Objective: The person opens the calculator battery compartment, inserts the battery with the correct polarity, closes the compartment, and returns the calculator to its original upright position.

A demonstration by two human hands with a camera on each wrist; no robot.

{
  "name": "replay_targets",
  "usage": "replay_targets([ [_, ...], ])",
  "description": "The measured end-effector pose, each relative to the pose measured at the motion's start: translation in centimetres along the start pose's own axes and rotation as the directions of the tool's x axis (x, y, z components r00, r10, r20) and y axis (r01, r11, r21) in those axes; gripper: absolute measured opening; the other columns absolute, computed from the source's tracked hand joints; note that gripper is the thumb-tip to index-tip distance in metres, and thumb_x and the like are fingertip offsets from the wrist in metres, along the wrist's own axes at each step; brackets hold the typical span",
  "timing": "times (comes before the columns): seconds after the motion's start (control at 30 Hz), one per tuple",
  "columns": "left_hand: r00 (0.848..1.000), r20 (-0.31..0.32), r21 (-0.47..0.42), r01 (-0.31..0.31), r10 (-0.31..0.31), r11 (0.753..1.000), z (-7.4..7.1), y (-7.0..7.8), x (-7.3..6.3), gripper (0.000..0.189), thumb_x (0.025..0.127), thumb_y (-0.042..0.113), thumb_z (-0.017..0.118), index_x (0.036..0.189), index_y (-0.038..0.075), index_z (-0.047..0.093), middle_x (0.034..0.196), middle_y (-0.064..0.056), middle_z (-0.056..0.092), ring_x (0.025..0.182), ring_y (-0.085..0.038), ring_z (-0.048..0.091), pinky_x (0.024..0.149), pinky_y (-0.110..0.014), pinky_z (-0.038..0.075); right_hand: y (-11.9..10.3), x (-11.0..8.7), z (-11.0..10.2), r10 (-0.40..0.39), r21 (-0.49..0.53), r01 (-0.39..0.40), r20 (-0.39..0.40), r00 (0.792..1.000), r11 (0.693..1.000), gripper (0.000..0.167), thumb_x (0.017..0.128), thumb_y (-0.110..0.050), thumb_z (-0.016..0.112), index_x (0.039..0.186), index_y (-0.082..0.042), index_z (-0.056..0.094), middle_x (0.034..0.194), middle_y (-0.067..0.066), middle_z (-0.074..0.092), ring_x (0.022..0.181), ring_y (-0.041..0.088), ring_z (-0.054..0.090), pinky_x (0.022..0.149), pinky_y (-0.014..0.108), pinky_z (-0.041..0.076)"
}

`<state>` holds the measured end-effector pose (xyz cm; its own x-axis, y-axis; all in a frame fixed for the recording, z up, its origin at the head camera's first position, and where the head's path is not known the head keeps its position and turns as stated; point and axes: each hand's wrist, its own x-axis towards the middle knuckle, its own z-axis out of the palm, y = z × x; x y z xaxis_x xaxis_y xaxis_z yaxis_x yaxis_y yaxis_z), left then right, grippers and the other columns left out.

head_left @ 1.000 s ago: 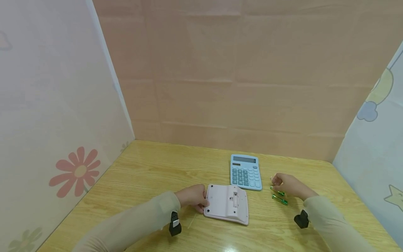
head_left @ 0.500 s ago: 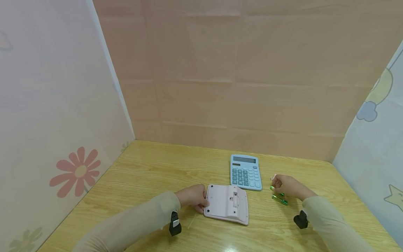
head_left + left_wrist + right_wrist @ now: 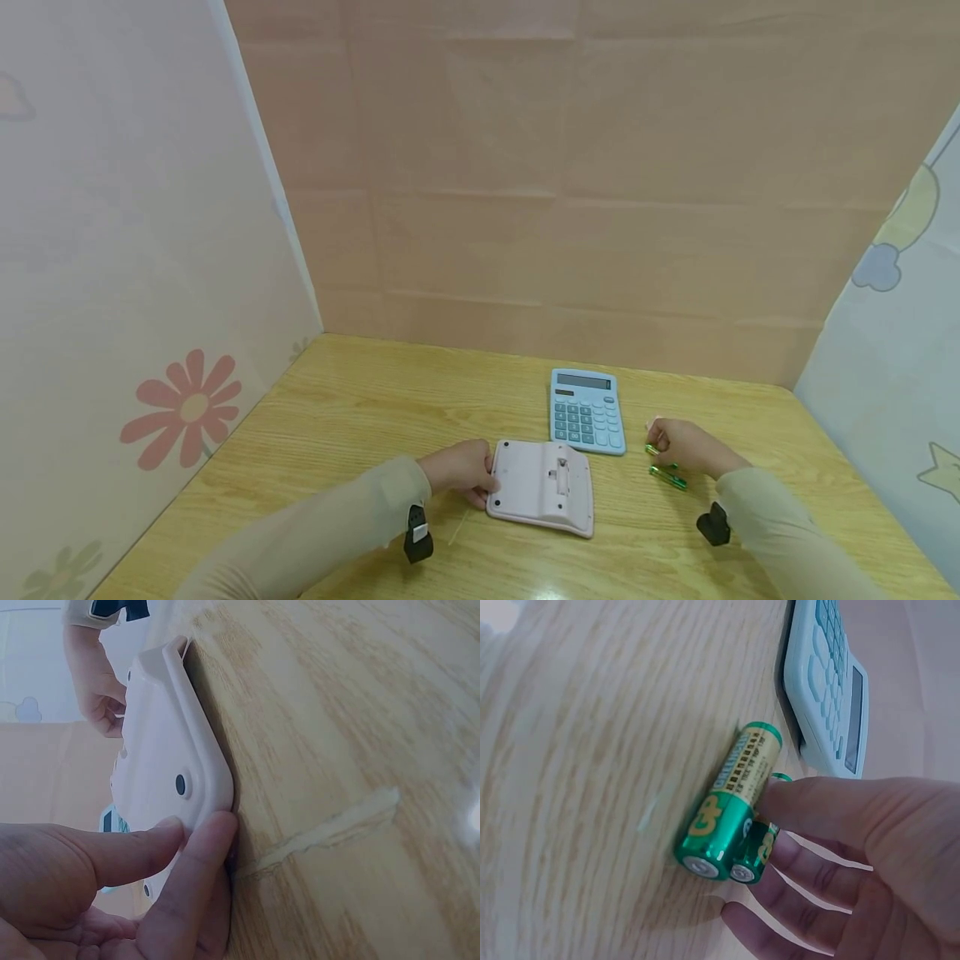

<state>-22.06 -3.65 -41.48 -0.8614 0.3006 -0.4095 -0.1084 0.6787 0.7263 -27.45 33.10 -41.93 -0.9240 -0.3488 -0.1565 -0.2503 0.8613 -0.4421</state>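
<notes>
Near the desk's (image 3: 337, 417) front edge, the left hand (image 3: 457, 471) pinches an upturned pink calculator (image 3: 542, 485) while right-hand fingers (image 3: 810, 810) touch, perhaps pinch, two green batteries (image 3: 731, 806) toward the right edge; being round, they could roll away.

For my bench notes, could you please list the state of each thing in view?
Pink calculator: face down, battery bay open.
Blue calculator: face up, display blank.
Green batteries: lying side by side on the table.
Left hand: grips the pink calculator's edge.
Right hand: fingertips touch the batteries.
</notes>
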Motion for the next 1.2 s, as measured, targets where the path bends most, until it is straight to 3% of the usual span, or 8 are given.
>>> replay_targets([
  [0.53, 1.0, 0.0, -0.003, -0.006, 0.006, 1.0, 0.09, -0.29, 0.46, 0.02, 0.086, -0.004, 0.068, 0.083, 0.001, 0.049, 0.069, -0.012, 0.06, 0.054, -0.015, 0.059, 0.054, -0.026, 0.058, -0.3, -0.14, -0.08, 0.001, -0.032, -0.001, 0.007, 1.0, 0.999, 0.026, 0.08, -0.001, 0.075, 0.097, 0.0, 0.056, 0.083, 0.003, 0.05, 0.079, 0.019, 0.048, 0.071, 0.033, 0.046],
  [1.2, 1.0, 0.003, -0.011, -0.009, 0.009, 1.0, 0.0, -0.01, -0.01, 0.019, 0.087, -0.004, 0.067, 0.082, 0.001, 0.049, 0.07, -0.012, 0.06, 0.055, -0.015, 0.058, 0.055, -0.026, 0.058, -0.42, -0.02, -0.07, 0.015, -0.042, -0.015, 0.016, 1.0, 0.999, 0.022, 0.084, 0.001, 0.071, 0.101, 0.001, 0.058, 0.086, 0.004, 0.056, 0.08, 0.019, 0.05, 0.071, 0.035, 0.048],
])
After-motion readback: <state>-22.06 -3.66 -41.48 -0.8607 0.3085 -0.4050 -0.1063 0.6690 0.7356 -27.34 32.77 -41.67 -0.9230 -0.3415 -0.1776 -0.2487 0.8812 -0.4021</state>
